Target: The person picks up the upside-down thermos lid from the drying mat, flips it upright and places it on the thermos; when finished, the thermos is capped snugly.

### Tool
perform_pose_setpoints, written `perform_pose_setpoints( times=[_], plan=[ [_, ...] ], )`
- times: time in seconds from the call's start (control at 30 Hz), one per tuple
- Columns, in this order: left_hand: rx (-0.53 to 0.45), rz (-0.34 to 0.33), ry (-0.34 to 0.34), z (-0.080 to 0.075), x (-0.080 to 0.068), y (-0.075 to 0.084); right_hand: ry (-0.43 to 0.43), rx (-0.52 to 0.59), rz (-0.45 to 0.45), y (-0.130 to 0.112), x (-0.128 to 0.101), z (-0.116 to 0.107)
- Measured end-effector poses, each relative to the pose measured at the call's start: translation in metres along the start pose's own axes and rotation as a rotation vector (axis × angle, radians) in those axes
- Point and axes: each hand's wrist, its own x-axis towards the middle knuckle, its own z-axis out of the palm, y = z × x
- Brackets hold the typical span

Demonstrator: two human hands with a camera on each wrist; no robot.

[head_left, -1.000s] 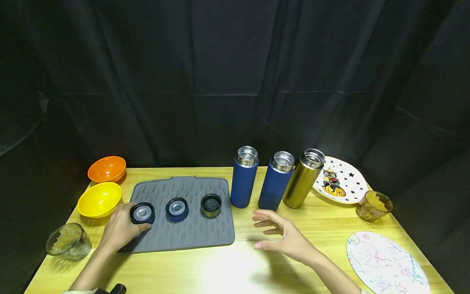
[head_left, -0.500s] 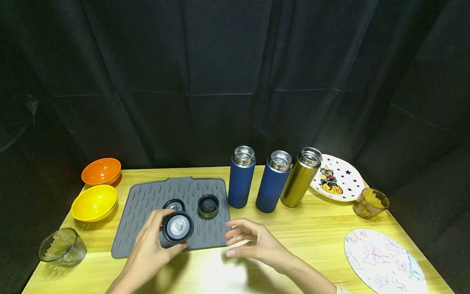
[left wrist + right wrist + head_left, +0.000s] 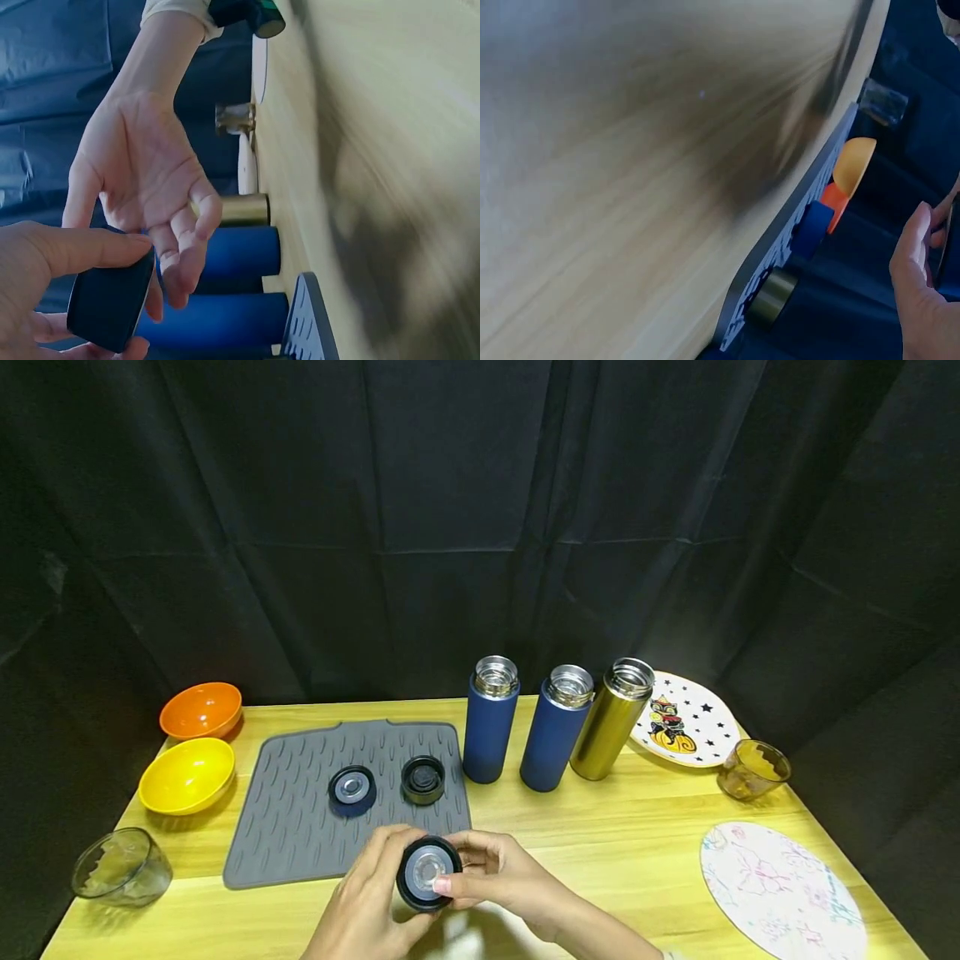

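In the head view a dark bottle lid (image 3: 426,864), its pale inner face turned up, is held off the table near the front. My left hand (image 3: 367,902) grips its left side, the thumb along the lower rim. My right hand (image 3: 510,885) takes the right side, its thumb tip over the inner face and its fingers at the rim. The left wrist view shows the lid (image 3: 109,304) side-on between left thumb and fingers, the right palm behind. A navy lid (image 3: 352,790) and a gold lid (image 3: 423,780) lie on the grey drying mat (image 3: 288,835).
Two lidless blue bottles (image 3: 489,731) and a gold bottle (image 3: 609,727) stand right of the mat. Behind them lies a patterned plate (image 3: 705,727); an amber glass (image 3: 752,770) and a drawn-on oval board (image 3: 780,889) are further right. Bowls (image 3: 183,777) and a clear glass (image 3: 123,868) line the left.
My left hand has lifted the dark lid from the mat's left side and carried it right and toward the front. My right hand has moved left to meet it and now holds it too.
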Motion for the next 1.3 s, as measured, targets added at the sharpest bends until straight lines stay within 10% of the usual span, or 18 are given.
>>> perform_pose_setpoints(
  times=[0.3, 0.43, 0.6, 0.73, 0.87, 1.07, 1.3],
  plan=[
    [0.083, 0.017, -0.025, 0.004, -0.004, 0.009, -0.007, 0.037, -0.025, 0.0, -0.006, 0.003],
    [-0.089, -0.135, -0.11, 0.001, -0.003, 0.01, 0.078, -0.066, -0.1, -0.002, -0.01, 0.004],
    [-0.551, -0.437, -0.273, -0.004, 0.004, 0.009, 0.262, -0.572, -0.575, 0.001, -0.018, 0.006],
    [-0.845, -0.497, -0.359, -0.002, 0.007, 0.007, 0.367, -0.961, -1.091, 0.0, -0.016, 0.003],
    [-0.974, -0.478, -0.38, 0.0, 0.007, 0.01, 0.402, -1.177, -1.406, -0.007, -0.013, 0.002],
    [-1.022, -0.477, -0.37, 0.002, 0.007, 0.015, 0.46, -1.411, -1.641, -0.017, -0.012, 0.003],
    [-1.034, -0.407, -0.36, 0.003, 0.006, 0.016, 0.435, -1.54, -1.709, -0.012, -0.015, 0.0]
  ],
)
